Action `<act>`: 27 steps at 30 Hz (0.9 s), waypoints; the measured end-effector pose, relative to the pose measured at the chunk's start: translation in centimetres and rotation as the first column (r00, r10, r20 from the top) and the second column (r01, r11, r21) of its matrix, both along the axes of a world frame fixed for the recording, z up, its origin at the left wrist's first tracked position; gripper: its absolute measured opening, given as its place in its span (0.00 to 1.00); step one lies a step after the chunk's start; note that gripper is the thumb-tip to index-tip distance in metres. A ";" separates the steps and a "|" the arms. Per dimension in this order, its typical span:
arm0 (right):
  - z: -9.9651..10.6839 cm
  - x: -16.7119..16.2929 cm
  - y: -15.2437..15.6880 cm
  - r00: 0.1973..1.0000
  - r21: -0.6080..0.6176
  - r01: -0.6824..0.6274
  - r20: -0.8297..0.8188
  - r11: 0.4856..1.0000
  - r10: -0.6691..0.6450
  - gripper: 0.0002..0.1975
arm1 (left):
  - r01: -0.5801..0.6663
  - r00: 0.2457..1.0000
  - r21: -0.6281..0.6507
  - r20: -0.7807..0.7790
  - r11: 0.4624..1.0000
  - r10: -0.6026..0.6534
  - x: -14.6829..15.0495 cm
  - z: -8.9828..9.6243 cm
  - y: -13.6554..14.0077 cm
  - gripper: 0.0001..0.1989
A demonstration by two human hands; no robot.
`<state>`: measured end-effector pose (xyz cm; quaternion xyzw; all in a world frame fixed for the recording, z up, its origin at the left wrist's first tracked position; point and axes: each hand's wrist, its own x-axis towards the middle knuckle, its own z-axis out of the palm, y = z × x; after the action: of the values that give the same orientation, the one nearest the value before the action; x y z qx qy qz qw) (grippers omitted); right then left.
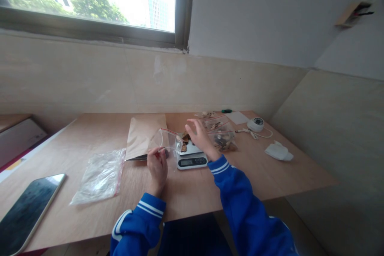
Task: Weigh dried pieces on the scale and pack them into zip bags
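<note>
My left hand (157, 166) pinches the edge of a clear zip bag (168, 139) with a red strip along its mouth. The bag is held up just left of a white kitchen scale (192, 162), whose digits are too small to read. Brown dried slices (185, 141) lie at the left of the scale's plate, partly covered by the bag and my other hand. Over the plate, my right hand (200, 135) has its thumb and fingers apart, and nothing shows in it. Behind that wrist sit clear zip bags (225, 138) with dried brown pieces inside.
A brown paper bag (141, 134) lies left of the scale, with a flat clear plastic bag (100, 178) nearer me. A phone (31, 210) rests at the table's left. On the right are a white round device (256, 124) with a cable and a crumpled white tissue (278, 151).
</note>
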<state>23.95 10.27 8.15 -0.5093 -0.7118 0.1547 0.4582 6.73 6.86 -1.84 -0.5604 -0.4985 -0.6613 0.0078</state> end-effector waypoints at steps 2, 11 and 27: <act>-2.1 0.5 0.5 0.987 -0.084 -0.012 0.161 0.996 0.025 0.26 | -0.013 1.000 0.023 0.017 1.000 0.013 -0.1 0.1 0.0 0.09; -6.1 -0.6 0.5 0.854 -0.161 0.046 0.518 0.986 0.045 0.28 | -0.028 0.998 0.029 0.060 0.999 0.026 -0.1 -0.1 0.0 0.11; -5.8 0.8 2.1 0.994 0.031 0.108 0.029 0.994 -0.109 0.06 | -0.035 0.997 0.053 -0.060 0.998 0.038 0.0 0.1 0.0 0.08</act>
<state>24.75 12.33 2.37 -0.5427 -0.6922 0.1112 0.4626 6.72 6.85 -1.75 -0.5707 -0.4908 -0.6564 0.0498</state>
